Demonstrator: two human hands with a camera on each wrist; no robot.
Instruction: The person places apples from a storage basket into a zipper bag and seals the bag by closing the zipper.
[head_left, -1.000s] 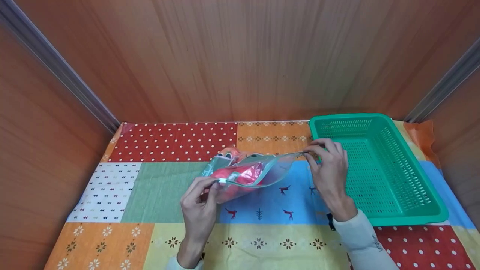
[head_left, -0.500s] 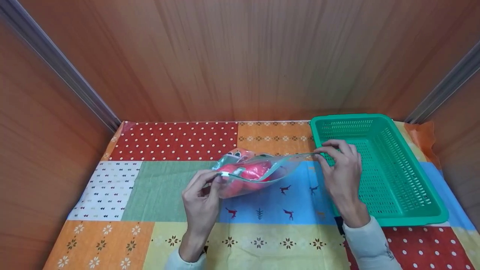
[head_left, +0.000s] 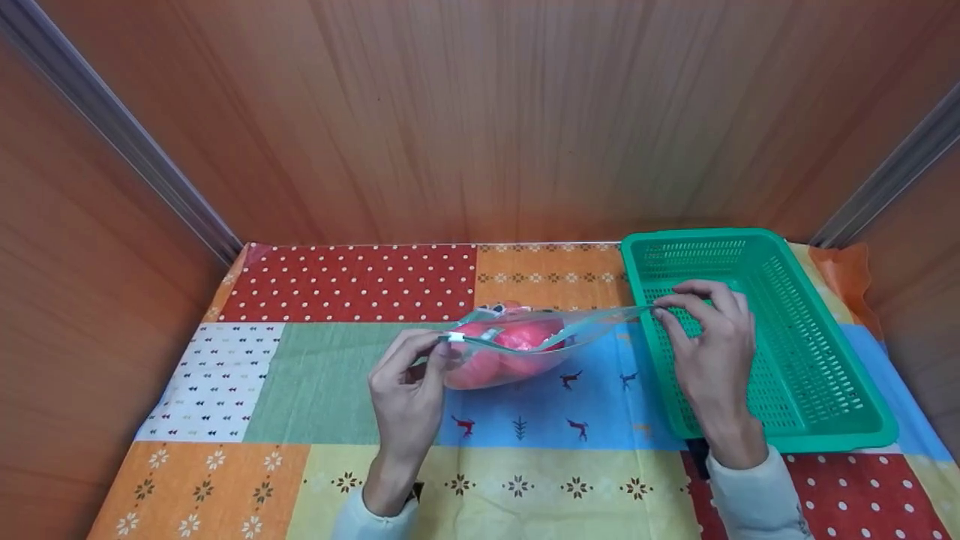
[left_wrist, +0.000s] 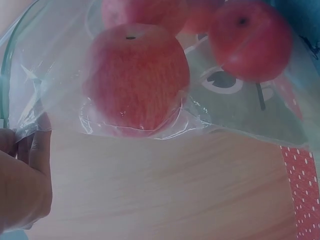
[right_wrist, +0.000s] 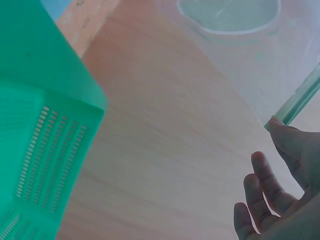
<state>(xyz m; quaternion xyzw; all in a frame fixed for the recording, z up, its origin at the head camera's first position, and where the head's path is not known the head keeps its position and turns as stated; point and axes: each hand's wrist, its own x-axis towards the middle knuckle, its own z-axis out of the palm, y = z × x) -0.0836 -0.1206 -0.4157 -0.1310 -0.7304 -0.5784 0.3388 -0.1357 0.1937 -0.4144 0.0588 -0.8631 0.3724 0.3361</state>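
A clear zip bag with a greenish zip edge hangs between my two hands above the cloth. Inside it lie several red apples, bunched toward the left; the bag's printed front shows part of a face with eyes. My left hand pinches the bag's left end, right at the white zip slider. The opposite corner of the zip edge is pinched by my right hand, over the green basket's left side. In the right wrist view, the thumb grips that corner while the other fingers spread apart.
A green plastic basket with slotted walls stands on the right of the patchwork tablecloth. Wood-grain panels close off the back and both sides. Some orange cloth bunches up behind the basket at the right.
My right hand has moved right, over the basket, pulling the zip edge straighter and longer. The bag has shifted rightward and slightly away; the left hand has risen a little, still on the slider end.
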